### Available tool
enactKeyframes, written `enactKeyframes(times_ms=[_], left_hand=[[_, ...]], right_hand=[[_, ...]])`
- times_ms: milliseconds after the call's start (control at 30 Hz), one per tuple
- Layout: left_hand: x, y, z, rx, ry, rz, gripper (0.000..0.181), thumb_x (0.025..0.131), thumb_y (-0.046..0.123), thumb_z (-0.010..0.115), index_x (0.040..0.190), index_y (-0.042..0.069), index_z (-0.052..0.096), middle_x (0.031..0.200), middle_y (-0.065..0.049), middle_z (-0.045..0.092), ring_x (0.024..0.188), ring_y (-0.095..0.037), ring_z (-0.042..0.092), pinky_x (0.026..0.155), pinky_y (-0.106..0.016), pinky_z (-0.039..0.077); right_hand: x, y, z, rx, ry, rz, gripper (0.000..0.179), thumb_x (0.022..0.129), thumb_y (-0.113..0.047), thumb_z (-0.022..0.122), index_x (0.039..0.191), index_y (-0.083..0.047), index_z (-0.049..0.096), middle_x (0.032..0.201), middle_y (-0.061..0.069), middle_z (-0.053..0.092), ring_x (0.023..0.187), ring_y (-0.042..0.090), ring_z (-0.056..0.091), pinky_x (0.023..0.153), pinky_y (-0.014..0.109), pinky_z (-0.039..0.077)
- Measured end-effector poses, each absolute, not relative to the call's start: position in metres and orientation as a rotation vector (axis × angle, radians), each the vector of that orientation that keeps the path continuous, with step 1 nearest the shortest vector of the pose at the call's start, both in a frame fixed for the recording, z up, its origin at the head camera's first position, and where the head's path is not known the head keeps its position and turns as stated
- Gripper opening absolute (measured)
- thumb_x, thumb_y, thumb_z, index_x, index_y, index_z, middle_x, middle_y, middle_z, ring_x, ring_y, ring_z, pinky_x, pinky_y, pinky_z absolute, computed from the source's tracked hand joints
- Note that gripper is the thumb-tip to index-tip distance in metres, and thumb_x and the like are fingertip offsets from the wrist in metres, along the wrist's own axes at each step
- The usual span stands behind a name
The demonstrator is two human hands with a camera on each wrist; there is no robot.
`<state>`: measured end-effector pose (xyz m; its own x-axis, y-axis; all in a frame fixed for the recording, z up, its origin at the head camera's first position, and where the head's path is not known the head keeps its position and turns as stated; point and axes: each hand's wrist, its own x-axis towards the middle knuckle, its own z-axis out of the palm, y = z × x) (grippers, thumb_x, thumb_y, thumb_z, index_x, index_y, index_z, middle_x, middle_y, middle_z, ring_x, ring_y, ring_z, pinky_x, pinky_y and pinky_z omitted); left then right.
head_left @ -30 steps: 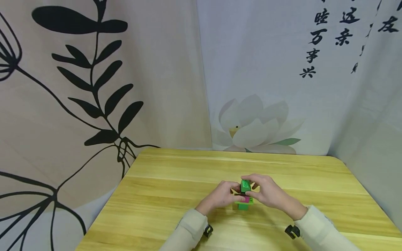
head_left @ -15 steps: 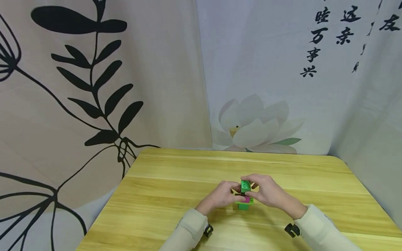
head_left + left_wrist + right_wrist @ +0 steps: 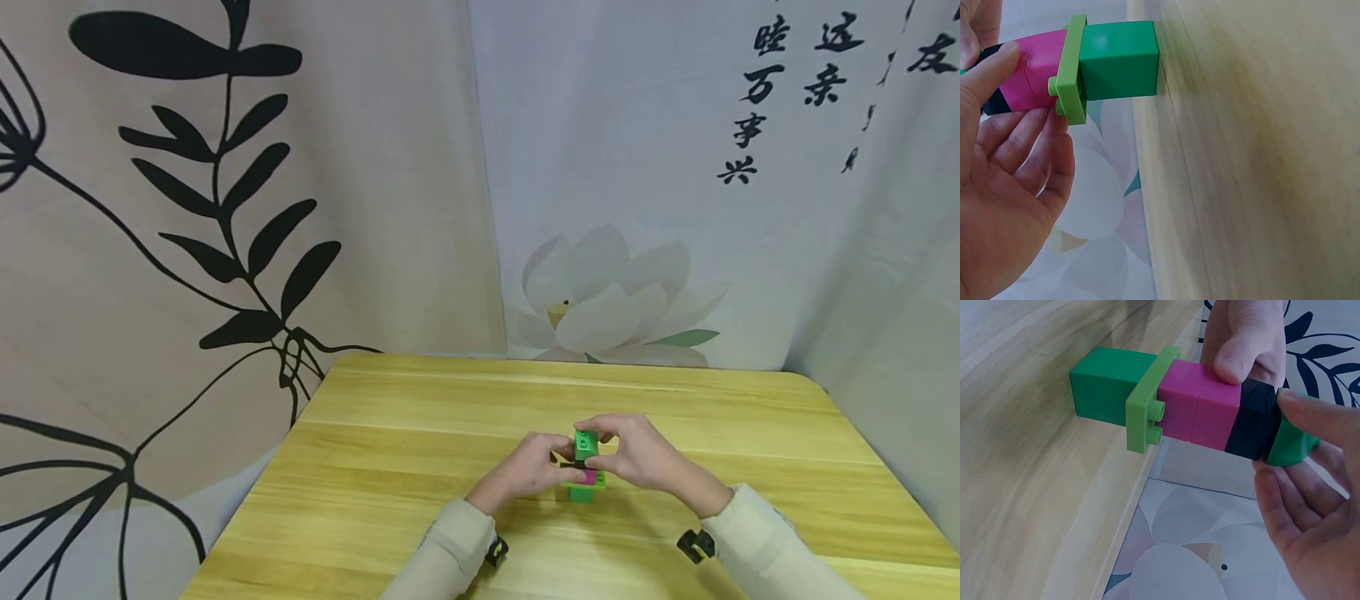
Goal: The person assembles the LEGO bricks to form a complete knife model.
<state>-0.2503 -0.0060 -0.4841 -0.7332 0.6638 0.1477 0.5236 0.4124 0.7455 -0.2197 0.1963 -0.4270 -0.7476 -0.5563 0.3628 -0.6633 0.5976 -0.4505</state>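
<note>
A toy brick stack stands upright at the table's middle. From the bottom it has a green brick (image 3: 1107, 387), a lime-green plate (image 3: 1141, 419) with studs showing, pink bricks (image 3: 1200, 406), a black brick (image 3: 1252, 419) and a green brick (image 3: 586, 443) with a slanted side on top. My left hand (image 3: 531, 465) grips the pink part from the left, its thumb near the black brick. From the right, my right hand (image 3: 637, 450) pinches the top green brick between thumb and fingers. That brick sits against the black one; fingers partly cover it.
The wooden table (image 3: 420, 408) spreads around the stack. Behind it hangs a pale curtain (image 3: 405, 208) printed with leaves, a lotus and writing. Black wrist devices (image 3: 696, 546) sit at both sleeve cuffs.
Very little differs. My right hand and wrist have shifted slightly, while the left hand and the stack stay in place.
</note>
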Motion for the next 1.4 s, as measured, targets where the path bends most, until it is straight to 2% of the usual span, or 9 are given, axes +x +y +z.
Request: enactKeyframes(times_ms=[133, 367, 500, 700, 867, 1133, 1400], left_hand=[[-0.2508, -0.0069, -0.4832, 1.063, 2.495, 1.215, 0.018, 0.086, 0.036, 0.069, 0.096, 0.021, 0.067, 0.089, 0.016, 0.064, 0.084, 0.003, 0.058, 0.073, -0.018, 0.048], [-0.2510, -0.0076, -0.4832, 1.072, 2.499, 1.204, 0.019, 0.085, 0.036, 0.069, 0.097, 0.021, 0.067, 0.089, 0.017, 0.065, 0.084, 0.003, 0.058, 0.073, -0.018, 0.048], [-0.2506, -0.0074, -0.4840, 1.072, 2.498, 1.199, 0.019, 0.085, 0.036, 0.069, 0.097, 0.021, 0.067, 0.089, 0.017, 0.065, 0.084, 0.003, 0.058, 0.073, -0.018, 0.048], [-0.2508, -0.0082, -0.4840, 1.082, 2.503, 1.207, 0.019, 0.085, 0.036, 0.069, 0.098, 0.021, 0.068, 0.090, 0.017, 0.065, 0.084, 0.004, 0.058, 0.072, -0.018, 0.048], [-0.2507, -0.0080, -0.4845, 1.090, 2.501, 1.208, 0.019, 0.085, 0.035, 0.069, 0.098, 0.021, 0.068, 0.090, 0.017, 0.065, 0.084, 0.004, 0.058, 0.072, -0.018, 0.048], [-0.2504, -0.0071, -0.4859, 1.113, 2.503, 1.196, 0.019, 0.085, 0.036, 0.069, 0.098, 0.021, 0.067, 0.091, 0.017, 0.065, 0.085, 0.004, 0.058, 0.073, -0.017, 0.047], [-0.2520, -0.0065, -0.4858, 1.084, 2.491, 1.194, 0.021, 0.084, 0.037, 0.070, 0.098, 0.021, 0.068, 0.091, 0.017, 0.065, 0.085, 0.003, 0.058, 0.074, -0.018, 0.048]], right_hand=[[-0.2210, 0.1961, -0.4257, 1.017, -2.655, 0.881, 0.044, 0.073, -0.014, 0.082, 0.113, -0.007, 0.067, 0.102, -0.001, 0.069, 0.082, 0.007, 0.060, 0.067, 0.027, 0.052], [-0.2228, 0.1964, -0.4248, 1.006, -2.704, 0.932, 0.043, 0.075, -0.015, 0.081, 0.115, -0.007, 0.066, 0.088, -0.012, 0.066, 0.078, 0.005, 0.061, 0.066, 0.026, 0.052], [-0.2223, 0.1965, -0.4259, 0.998, -2.710, 0.921, 0.043, 0.075, -0.016, 0.081, 0.115, -0.007, 0.067, 0.089, -0.012, 0.066, 0.079, 0.005, 0.060, 0.066, 0.025, 0.051], [-0.2209, 0.1950, -0.4255, 0.991, -2.706, 0.915, 0.044, 0.075, -0.015, 0.081, 0.116, -0.007, 0.066, 0.097, -0.007, 0.068, 0.081, 0.005, 0.060, 0.068, 0.031, 0.053], [-0.2201, 0.1952, -0.4265, 0.976, -2.710, 0.893, 0.045, 0.075, -0.015, 0.081, 0.116, -0.007, 0.066, 0.100, -0.005, 0.068, 0.082, 0.006, 0.060, 0.069, 0.028, 0.052], [-0.2186, 0.1957, -0.4308, 0.951, -2.703, 0.870, 0.045, 0.074, -0.016, 0.082, 0.116, -0.008, 0.066, 0.108, 0.002, 0.068, 0.086, 0.014, 0.061, 0.070, 0.038, 0.053], [-0.2190, 0.1964, -0.4343, 0.962, -2.676, 0.905, 0.046, 0.076, -0.013, 0.080, 0.118, -0.007, 0.064, 0.108, 0.000, 0.067, 0.086, 0.008, 0.060, 0.071, 0.027, 0.052]])
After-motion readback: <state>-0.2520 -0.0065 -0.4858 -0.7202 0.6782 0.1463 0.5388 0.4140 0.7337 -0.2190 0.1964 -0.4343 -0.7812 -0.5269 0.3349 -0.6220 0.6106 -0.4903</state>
